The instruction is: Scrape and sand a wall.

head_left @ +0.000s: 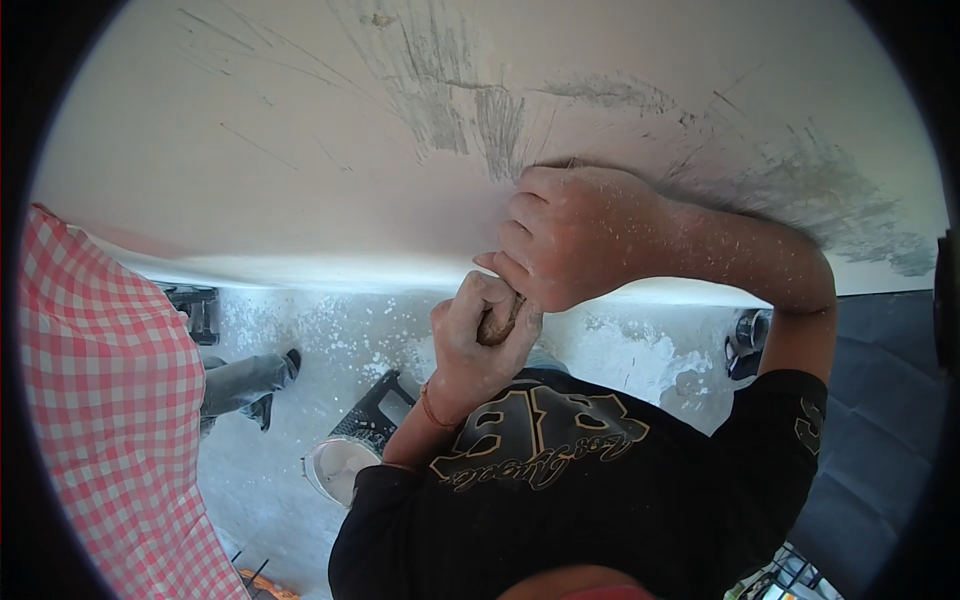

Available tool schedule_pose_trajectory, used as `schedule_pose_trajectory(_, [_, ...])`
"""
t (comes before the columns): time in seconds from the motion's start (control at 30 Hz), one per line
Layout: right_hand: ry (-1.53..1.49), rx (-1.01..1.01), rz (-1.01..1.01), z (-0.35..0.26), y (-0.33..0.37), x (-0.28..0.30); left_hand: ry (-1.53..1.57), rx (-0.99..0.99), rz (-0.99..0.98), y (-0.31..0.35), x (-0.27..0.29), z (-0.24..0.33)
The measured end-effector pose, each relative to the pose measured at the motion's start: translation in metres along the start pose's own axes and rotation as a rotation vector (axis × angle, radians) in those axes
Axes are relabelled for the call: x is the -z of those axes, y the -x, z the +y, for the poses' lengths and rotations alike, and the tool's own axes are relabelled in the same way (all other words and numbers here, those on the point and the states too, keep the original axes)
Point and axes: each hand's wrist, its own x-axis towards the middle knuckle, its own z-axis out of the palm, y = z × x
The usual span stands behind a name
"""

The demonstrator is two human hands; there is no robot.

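Brown, dusty lump (497,325) seems light, best cupped by its sides; left fingers (484,289) clasp it; right fingers (517,238) curl, grip unclear.

Close head-worn view down onto hands (590,235)

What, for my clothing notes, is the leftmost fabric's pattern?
The fabric has pink and white checks; head view.

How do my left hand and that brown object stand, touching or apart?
Touching. The head view shows it plainly: the left hand has its fingers curled around the brown object.
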Motion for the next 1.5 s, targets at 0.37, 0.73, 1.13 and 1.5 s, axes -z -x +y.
schedule_pose_trajectory(0.37, [0.014, -0.014, 0.018, 0.001, 0.001, 0.0, -0.003, -0.035, -0.046, -0.003, 0.004, -0.001])
schedule_pose_trajectory(0.73, [-0.036, 0.006, -0.01, -0.002, 0.003, -0.004, 0.02, 0.039, 0.002, 0.006, -0.006, -0.002])
schedule_pose_trajectory(1.13, [-0.022, 0.037, -0.043, 0.0, 0.001, -0.004, 0.034, 0.028, 0.025, 0.002, -0.003, -0.005])
schedule_pose_trajectory(1.5, [0.007, -0.019, 0.034, 0.009, -0.005, 0.005, 0.021, -0.057, -0.014, -0.012, 0.011, 0.008])
